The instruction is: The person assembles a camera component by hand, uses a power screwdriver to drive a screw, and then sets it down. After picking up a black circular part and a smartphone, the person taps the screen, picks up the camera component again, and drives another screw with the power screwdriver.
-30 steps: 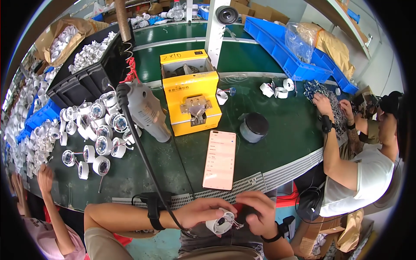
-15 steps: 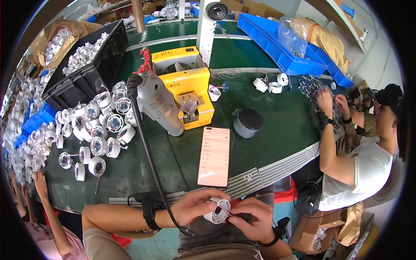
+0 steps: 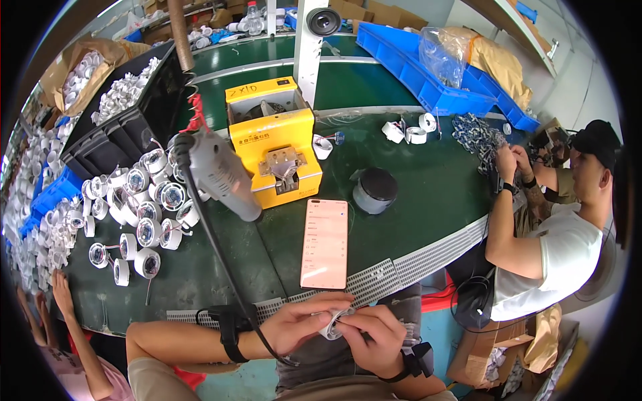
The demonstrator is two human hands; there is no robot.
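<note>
A round white plastic housing (image 3: 329,329) is held over my lap, just off the table's near edge. My left hand (image 3: 295,326) grips it by the side, fingers and thumb closed round its rim. From the right, my right hand (image 3: 374,337) has its fingertips pinched at the housing's opening, on thin wires that are partly hidden. Beyond my hands a phone (image 3: 324,244) with a lit screen lies on the green table (image 3: 267,267). A grey power screwdriver (image 3: 224,177) hangs from a red coiled cord, its black cable passing in front of my left wrist.
A yellow machine (image 3: 274,147) stands behind the phone, with a dark-lidded jar (image 3: 375,190) to its right. Many white housings (image 3: 148,230) cover the left side beside a black crate (image 3: 127,127). Blue trays (image 3: 428,77) stand far right. A co-worker (image 3: 548,254) handles parts at right.
The housing has tilted so its opening shows less, and my right fingers have come closer to it. The hanging screwdriver has swung left. The whole view has shifted slightly.
</note>
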